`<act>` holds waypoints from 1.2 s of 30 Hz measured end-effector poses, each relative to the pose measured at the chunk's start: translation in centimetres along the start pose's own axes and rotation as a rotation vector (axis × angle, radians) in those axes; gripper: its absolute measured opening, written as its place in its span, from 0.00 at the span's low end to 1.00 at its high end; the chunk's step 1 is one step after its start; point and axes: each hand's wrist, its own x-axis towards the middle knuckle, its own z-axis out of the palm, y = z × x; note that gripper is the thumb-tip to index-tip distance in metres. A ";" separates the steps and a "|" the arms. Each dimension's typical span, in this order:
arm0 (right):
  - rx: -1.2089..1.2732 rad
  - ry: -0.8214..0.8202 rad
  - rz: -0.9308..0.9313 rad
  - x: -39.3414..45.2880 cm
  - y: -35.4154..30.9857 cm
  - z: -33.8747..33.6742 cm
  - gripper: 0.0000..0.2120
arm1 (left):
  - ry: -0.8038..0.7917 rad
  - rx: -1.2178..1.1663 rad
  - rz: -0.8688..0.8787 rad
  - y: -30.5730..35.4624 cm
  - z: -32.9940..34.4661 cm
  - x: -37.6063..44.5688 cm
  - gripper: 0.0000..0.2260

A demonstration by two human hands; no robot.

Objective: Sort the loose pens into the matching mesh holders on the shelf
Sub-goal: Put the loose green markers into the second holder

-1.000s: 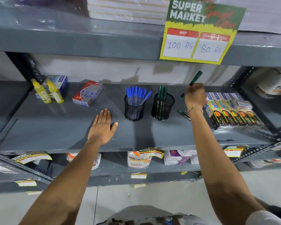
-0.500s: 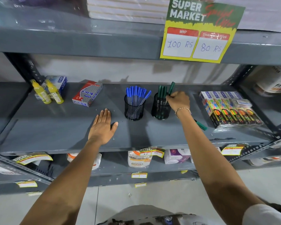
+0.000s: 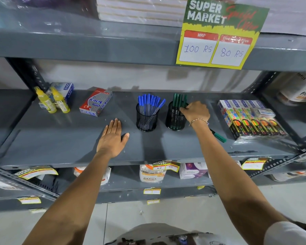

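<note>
1. Since half a second ago the right hand (image 3: 195, 111) has sunk to the rim of the right mesh holder (image 3: 175, 119); the green pen it carried now stands among the green pens (image 3: 178, 100).
2. Its fingers (image 3: 184, 110) curl together at those pens; whether they pinch one, I cannot tell.
3. The left hand (image 3: 112, 138) lies flat on the shelf (image 3: 60, 138), fingers together, thumb out.
4. Blue pens (image 3: 149, 103) fill the left mesh holder (image 3: 146, 121), centre frame.
5. One loose green pen (image 3: 218, 136) lies right of the wrist.
</note>
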 end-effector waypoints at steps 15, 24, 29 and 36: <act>-0.011 0.018 0.291 0.0 11.3 -2.7 0.13 | -0.024 0.011 -0.006 0.1 0.0 0.0 0.32; -0.139 0.079 0.342 -1.7 13.7 -1.0 0.20 | -0.034 0.016 -0.008 0.2 -0.1 -0.1 0.32; 0.165 0.162 0.131 -0.8 11.7 -2.4 0.11 | -0.033 0.009 -0.011 0.2 0.0 -0.2 0.32; 0.945 0.370 0.004 0.9 5.0 -5.6 0.11 | -0.021 0.012 -0.011 0.2 0.0 -0.1 0.32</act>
